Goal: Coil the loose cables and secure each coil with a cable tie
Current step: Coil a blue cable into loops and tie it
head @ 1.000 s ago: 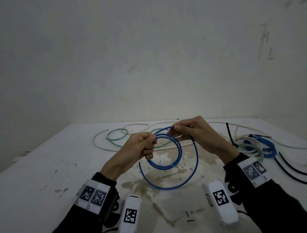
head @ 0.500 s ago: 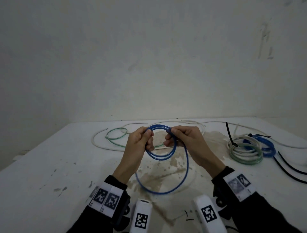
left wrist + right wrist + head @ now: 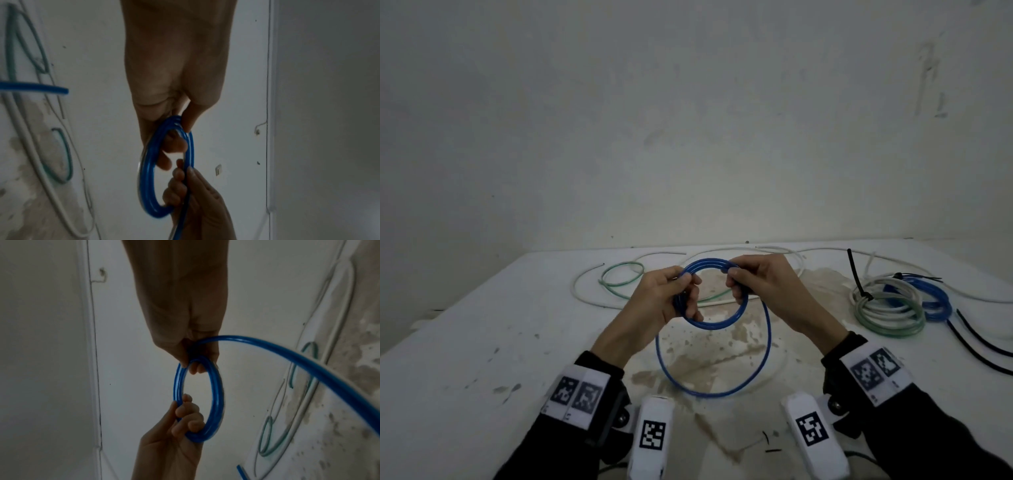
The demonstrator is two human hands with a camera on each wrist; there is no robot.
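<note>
A blue cable (image 3: 714,323) is wound into a small coil of several turns and held upright above the table. My left hand (image 3: 686,293) grips the coil's left side, fingers curled through it. My right hand (image 3: 738,286) grips the right side. One larger loose loop (image 3: 709,394) of the same cable hangs below, down to the table. In the left wrist view my left hand (image 3: 177,129) pinches the coil (image 3: 147,175) at the top. The right wrist view shows my right hand (image 3: 195,360) holding the coil (image 3: 217,395), with a loose run (image 3: 308,363) leading off to the right.
On the stained white table (image 3: 482,342), a tied bundle of white and green cable (image 3: 887,313) with a black cable tie (image 3: 856,274) lies at right, beside a blue coil (image 3: 936,303). Loose white and green cables (image 3: 619,282) lie behind. Black cables (image 3: 976,349) run along the right edge.
My hands have come closer together and now both hold the small coil. The hanging loop has shrunk slightly as more cable was gathered.
</note>
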